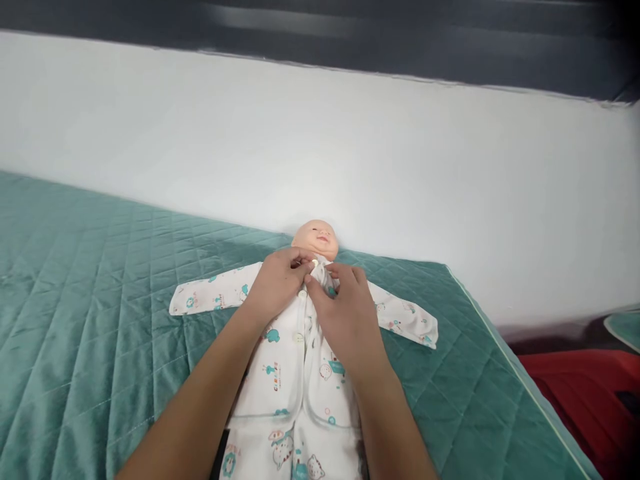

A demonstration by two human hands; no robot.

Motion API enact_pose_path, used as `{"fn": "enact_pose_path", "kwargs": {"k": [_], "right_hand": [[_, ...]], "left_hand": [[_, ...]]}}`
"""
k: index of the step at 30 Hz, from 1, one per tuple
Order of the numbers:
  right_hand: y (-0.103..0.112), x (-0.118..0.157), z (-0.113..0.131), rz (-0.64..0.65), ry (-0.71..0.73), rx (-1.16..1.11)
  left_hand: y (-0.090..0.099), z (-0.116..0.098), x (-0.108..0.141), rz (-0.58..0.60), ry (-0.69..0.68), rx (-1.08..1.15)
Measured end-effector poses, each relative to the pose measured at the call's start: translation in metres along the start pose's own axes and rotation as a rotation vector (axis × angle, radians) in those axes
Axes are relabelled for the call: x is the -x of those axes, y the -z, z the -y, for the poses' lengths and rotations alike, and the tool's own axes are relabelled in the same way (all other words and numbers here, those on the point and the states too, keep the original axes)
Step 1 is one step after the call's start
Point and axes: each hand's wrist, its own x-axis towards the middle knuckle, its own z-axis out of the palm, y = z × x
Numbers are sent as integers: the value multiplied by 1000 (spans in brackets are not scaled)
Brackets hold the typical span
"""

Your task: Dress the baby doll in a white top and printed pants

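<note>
A baby doll [316,239] lies on its back, its head near the wall and its sleeves spread to both sides. It wears a white printed baby jacket [270,373] with a button front, over printed trousers [280,457]. At the collar, my left hand [280,279] pinches the jacket's edge by the top button [315,264]. My right hand [347,310] pinches the opposite front edge close by. Lower buttons [299,338] show along the left front edge, and the two fronts lie side by side below my hands. My fingers partly hide the collar.
A green quilted cover [100,320] lies under the doll. A white wall [320,153] rises right behind its head, with a dark band [320,40] above. Past the right edge is a red object [575,393], partly in view.
</note>
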Motion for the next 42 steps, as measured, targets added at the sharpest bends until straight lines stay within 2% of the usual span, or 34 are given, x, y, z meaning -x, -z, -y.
{"fn": "enact_pose_path", "kwargs": {"k": [4,8,13,18,21,23,26,30,33,39,42], "right_hand": [[-1,-6,1,9,-69,21],[2,-11,-4,-7,-128,-66],[9,-23,-4,72,-224,-181],[9,-34,10,85,-158,17],[4,-31,14,39,-141,159],[2,-26,12,4,-120,168],[2,-23,5,-11,-105,60],[4,-23,-1,30,-166,-150],[4,-23,-2,49,-137,-273],[1,-23,-3,93,-28,-297],[2,-23,-3,142,-24,-323]], "left_hand": [[-2,1,-1,-35,-1,-50],[-2,4,-1,-47,-10,-45],[0,7,-4,-48,-8,-10],[0,6,-5,-48,-13,19],[0,6,-5,-40,-18,15],[0,7,-5,-32,-12,19],[0,7,-6,-34,-13,29],[0,7,-6,-36,12,57],[0,7,-5,-30,6,71],[1,11,-7,-21,-39,52],[2,12,-7,-26,-30,46]]}}
